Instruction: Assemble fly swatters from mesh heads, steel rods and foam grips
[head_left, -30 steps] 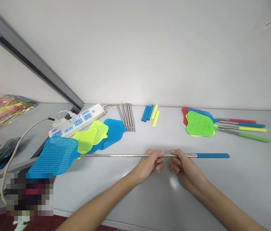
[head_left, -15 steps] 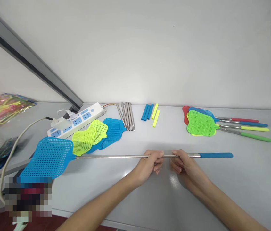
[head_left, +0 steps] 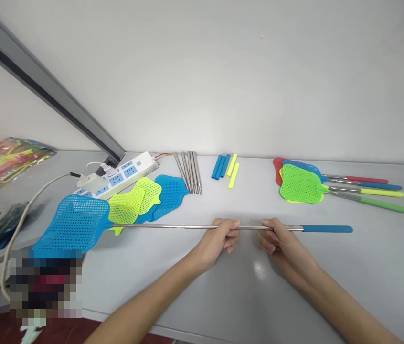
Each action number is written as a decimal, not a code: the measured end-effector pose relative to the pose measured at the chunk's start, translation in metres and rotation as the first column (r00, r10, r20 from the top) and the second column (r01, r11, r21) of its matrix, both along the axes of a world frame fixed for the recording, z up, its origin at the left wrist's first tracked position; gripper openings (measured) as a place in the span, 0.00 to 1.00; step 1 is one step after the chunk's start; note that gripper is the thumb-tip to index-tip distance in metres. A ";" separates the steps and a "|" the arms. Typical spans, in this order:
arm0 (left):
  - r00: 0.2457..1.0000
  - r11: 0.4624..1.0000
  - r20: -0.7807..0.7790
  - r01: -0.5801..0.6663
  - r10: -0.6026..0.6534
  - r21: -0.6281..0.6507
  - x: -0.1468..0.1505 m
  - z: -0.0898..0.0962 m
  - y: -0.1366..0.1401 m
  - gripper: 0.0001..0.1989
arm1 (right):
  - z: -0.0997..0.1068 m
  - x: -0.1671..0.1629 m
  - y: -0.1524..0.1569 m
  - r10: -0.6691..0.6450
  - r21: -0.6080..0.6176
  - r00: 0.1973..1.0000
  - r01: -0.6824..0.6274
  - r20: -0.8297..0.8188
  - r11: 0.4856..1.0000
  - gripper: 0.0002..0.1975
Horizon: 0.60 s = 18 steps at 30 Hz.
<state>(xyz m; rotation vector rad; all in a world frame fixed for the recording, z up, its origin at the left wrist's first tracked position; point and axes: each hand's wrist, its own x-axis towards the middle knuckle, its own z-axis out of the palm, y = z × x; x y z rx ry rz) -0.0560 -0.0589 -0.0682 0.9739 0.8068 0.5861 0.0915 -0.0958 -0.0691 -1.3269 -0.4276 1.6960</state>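
Observation:
A long fly swatter with a blue perforated head, a thin metal telescopic rod and a blue grip stretches across the front of the table. My left hand is closed around the middle of the rod. Farther right, my right hand pinches the thicker part of the rod, just left of the blue grip. A short stretch of bare rod shows between the two hands. Behind the swatter's head lie loose swatter heads, yellow and blue.
Several metal rods and blue and yellow sleeves lie at the back. Swatters with coloured grips, a green head on top, are stacked at right. A power strip with a cable sits left, beside a rack post and bagged goods.
My hands have moved slightly apart, the right one with the blue grip a little to the right. The swatter sits slightly higher in view.

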 end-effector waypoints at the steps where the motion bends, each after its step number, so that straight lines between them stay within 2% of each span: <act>1: 1.000 1.000 0.000 -0.006 0.006 0.005 -0.001 0.000 0.001 0.18 | 0.000 0.001 0.001 -0.006 -0.001 1.000 0.006 -0.001 1.000 0.19; 18: 0.995 0.996 -0.030 -0.095 0.094 -0.004 -0.006 0.005 0.011 0.18 | 0.002 0.008 0.008 -0.043 0.010 0.999 0.043 -0.014 0.999 0.19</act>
